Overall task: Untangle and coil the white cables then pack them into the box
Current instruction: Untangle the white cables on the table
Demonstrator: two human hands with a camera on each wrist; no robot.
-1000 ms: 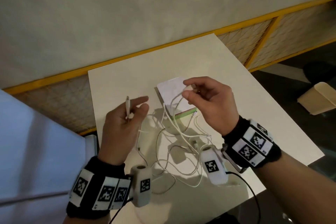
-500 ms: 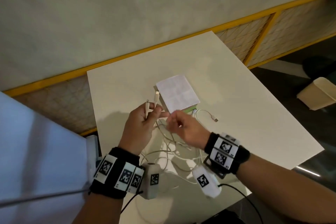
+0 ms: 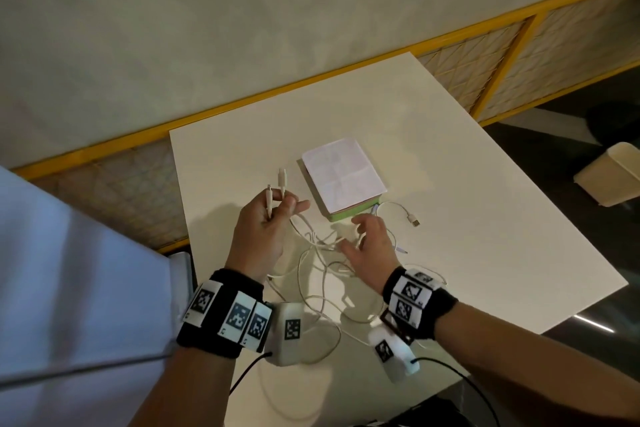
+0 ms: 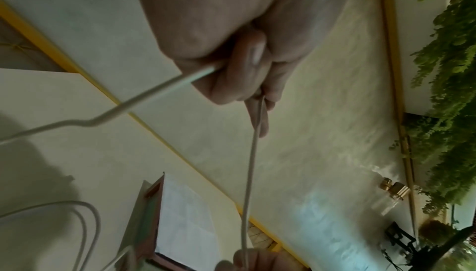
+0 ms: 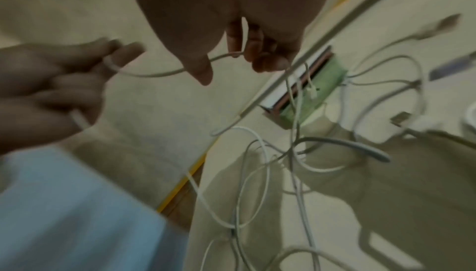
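A tangle of white cables (image 3: 322, 274) lies on the white table (image 3: 450, 156), in front of a flat box (image 3: 343, 177) with a white paper top and green side. My left hand (image 3: 280, 208) is raised left of the box and grips two cable ends, whose plugs (image 3: 281, 180) point up. In the left wrist view the two strands (image 4: 247, 163) leave that fist (image 4: 242, 71). My right hand (image 3: 356, 236) hovers low over the tangle, close to the box's near corner. Its thumb and fingers (image 5: 255, 55) hold one strand (image 5: 159, 74) that runs over to the left hand (image 5: 77, 75).
A loose USB plug (image 3: 414, 221) lies right of the box. The table's right and near edges drop to a dark floor with a beige bin (image 3: 616, 180). A yellow-framed mesh rail (image 3: 485, 55) and a wall stand behind the table.
My right hand came down from above the box, met the left hand, then slid right along a strand. My left hand went from holding one cable end to holding two.
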